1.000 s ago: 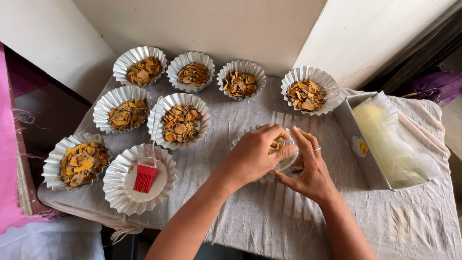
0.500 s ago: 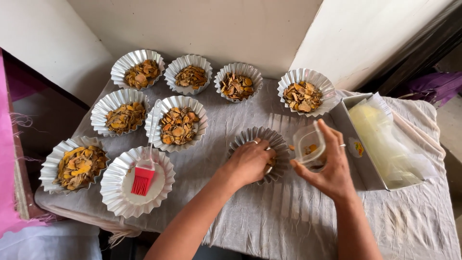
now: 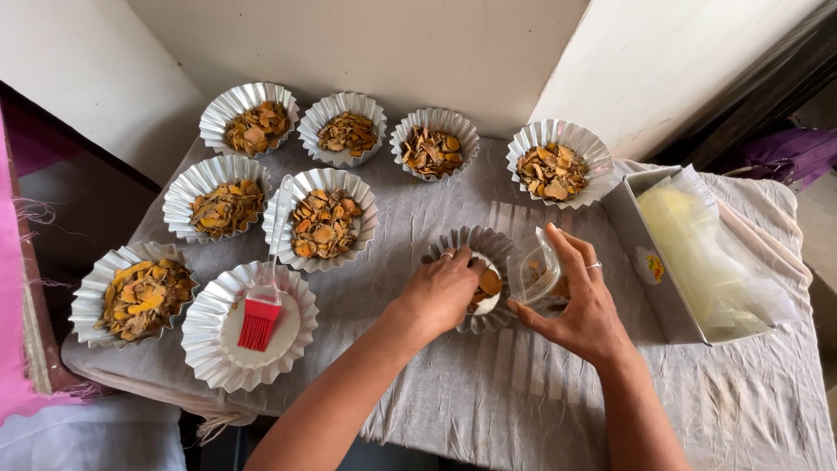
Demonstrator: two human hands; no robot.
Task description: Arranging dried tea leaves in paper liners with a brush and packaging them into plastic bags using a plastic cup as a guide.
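Head camera looks straight down on a small table draped in a crinkled grey cloth (image 3: 488,384), pushed into a corner of pale walls. Near the middle sits a fluted foil cup (image 3: 475,244), only a few orange-brown dried slices (image 3: 485,283) on its white bottom. The left hand (image 3: 440,292) lies over the cup's near left side, fingers curled down into it and touching the slices; whether they pinch any I cannot tell. Just to the right of the cup, almost touching its rim, the right hand (image 3: 580,305) is wrapped around a small clear plastic container (image 3: 534,275), thumb below and fingers above. The container is tipped with its mouth toward the cup, so its long axis points left, across the cup's rim. The right hand is therefore the nearer one to the container, the left the nearer to the cup's contents.

Seven more foil cups (image 3: 327,218) heaped with the same slices stand along the back and left. One shallow foil dish holds a red silicone brush (image 3: 261,318). At the right edge lies a metal loaf tin (image 3: 663,262) with clear plastic bags (image 3: 711,253) stuffed in it.
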